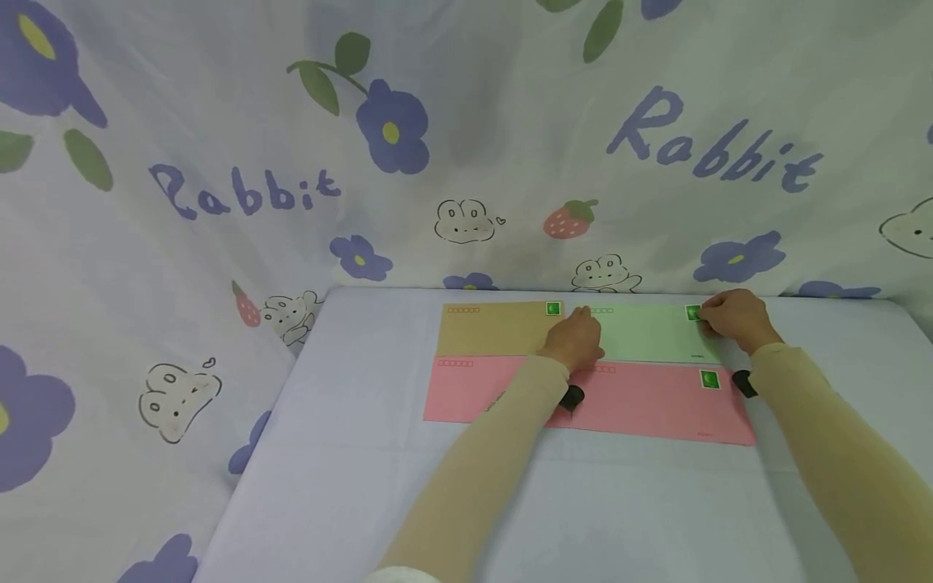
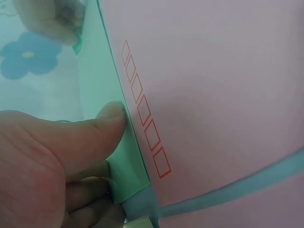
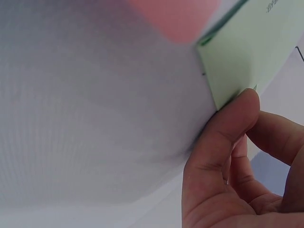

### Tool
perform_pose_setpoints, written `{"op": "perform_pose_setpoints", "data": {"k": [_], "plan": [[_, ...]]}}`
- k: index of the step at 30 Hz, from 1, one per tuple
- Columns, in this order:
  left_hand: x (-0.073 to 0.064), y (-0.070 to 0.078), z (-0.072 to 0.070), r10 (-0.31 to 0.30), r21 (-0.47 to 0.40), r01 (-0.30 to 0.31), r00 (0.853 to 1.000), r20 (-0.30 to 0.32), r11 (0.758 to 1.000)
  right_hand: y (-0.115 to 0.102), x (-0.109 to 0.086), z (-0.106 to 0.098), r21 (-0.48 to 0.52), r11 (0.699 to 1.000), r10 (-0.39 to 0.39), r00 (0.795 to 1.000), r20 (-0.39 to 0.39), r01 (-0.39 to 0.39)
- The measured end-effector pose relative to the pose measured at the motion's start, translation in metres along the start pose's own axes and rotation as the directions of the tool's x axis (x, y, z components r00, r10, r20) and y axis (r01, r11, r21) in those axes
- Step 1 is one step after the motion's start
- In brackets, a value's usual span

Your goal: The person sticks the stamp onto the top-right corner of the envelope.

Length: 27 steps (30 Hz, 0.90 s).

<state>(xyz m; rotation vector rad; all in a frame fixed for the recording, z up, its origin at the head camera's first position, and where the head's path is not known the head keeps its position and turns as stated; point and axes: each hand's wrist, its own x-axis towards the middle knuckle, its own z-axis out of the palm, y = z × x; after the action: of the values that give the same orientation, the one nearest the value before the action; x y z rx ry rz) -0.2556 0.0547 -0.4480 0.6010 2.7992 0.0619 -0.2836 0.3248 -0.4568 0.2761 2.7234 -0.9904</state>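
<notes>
A light green envelope (image 1: 649,336) lies flat in the back row, a green stamp (image 1: 693,312) at its far right corner. My left hand (image 1: 574,340) grips its left end, the thumb (image 2: 112,114) on top and the other fingers curled at the short edge. At the right end my right hand (image 1: 739,317) pinches the edge beside the stamp; in the right wrist view the thumb (image 3: 242,107) overlaps the paper. Left of it lies a tan envelope (image 1: 499,330) with its own stamp (image 1: 553,308). My left arm partly covers the pink envelopes in front.
In the front row lie a left pink envelope (image 1: 459,397) and a right pink envelope (image 1: 649,405), the right one stamped. A narrow gap parts them in the left wrist view. All rest on a white-covered table (image 1: 328,453) before a patterned curtain (image 1: 510,146).
</notes>
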Motion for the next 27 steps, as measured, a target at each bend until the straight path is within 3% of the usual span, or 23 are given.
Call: {"op": "perform_pose_setpoints", "data": {"k": [27], "plan": [[-0.0005,0.0002,-0.0010,-0.012,-0.015,0.012,1.000,0.018,1.000,0.0036,0.0054,0.0033,-0.048,0.999,-0.010,1.000,-0.012,0.009]]}}
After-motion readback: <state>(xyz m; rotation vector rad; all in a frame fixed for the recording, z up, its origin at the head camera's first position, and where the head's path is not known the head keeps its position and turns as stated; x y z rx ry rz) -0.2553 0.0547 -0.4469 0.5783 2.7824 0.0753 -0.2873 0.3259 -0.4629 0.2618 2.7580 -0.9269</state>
